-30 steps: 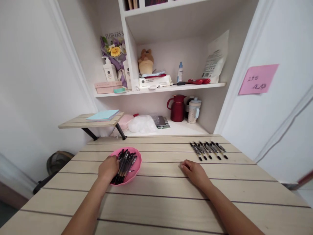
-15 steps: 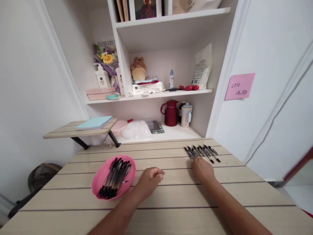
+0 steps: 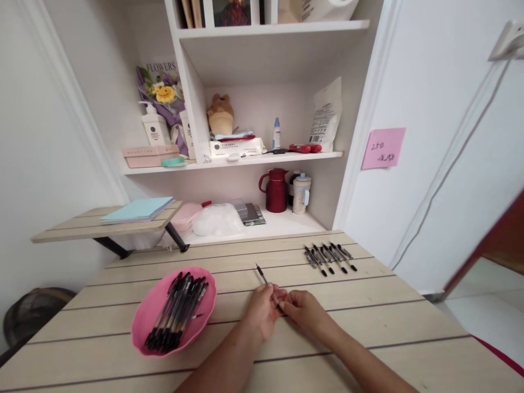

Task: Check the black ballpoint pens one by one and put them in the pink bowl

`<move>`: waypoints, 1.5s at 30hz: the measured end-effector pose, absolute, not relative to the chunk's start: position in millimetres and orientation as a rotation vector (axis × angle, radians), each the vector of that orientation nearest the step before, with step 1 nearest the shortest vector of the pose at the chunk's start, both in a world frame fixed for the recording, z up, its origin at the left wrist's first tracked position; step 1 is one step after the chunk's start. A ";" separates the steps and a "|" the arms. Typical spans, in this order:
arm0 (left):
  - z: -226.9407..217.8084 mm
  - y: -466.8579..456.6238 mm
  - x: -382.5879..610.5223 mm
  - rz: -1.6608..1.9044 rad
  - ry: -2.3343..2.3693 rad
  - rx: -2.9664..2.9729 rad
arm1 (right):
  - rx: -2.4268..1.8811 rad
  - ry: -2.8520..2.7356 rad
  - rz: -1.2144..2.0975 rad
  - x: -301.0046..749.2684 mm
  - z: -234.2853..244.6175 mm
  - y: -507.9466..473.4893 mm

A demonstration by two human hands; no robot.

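Note:
In front of me, over the middle of the table, a slim pen (image 3: 262, 274) with a bare tip and black grip points up and to the left. My left hand (image 3: 262, 310) pinches it along the barrel. The fingertips of my right hand (image 3: 302, 310) close on its lower end, touching the left fingers. That end is partly hidden by the fingers. To the right, several black-and-clear pens (image 3: 329, 258) lie side by side in a slanted row. A pink bowl (image 3: 140, 327) on the left holds a heap of black pens (image 3: 180, 311).
A small raised wooden stand (image 3: 61, 226) with blue paper (image 3: 139, 209) sits at the back left. Behind the slatted table (image 3: 229, 376) are white shelves (image 3: 262, 158) with a red jug (image 3: 276, 191), a cup (image 3: 301, 194) and a plastic bag (image 3: 216, 219).
My right hand has come back from the row of pens to meet my left hand. A pen now shows between both hands. The view has turned slightly right.

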State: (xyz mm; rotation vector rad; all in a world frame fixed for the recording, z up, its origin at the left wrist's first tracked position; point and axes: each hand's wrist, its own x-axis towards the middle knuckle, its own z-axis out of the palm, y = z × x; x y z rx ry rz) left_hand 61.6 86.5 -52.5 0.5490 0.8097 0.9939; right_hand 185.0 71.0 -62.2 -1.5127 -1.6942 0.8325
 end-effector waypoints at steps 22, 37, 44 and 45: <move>-59.8 83.6 65.3 0.893 0.965 1.207 | -1.965 -1.503 0.426 250.5 -44.7 120.4; -71.3 92.8 63.1 0.923 0.999 1.388 | -0.965 -0.780 1.229 208.9 -18.7 119.2; -71.7 91.8 62.2 0.918 0.988 1.440 | -1.074 -0.897 1.206 207.1 -22.5 118.5; -71.9 91.9 62.0 0.918 0.986 1.442 | -1.085 -0.908 1.211 206.5 -23.3 118.3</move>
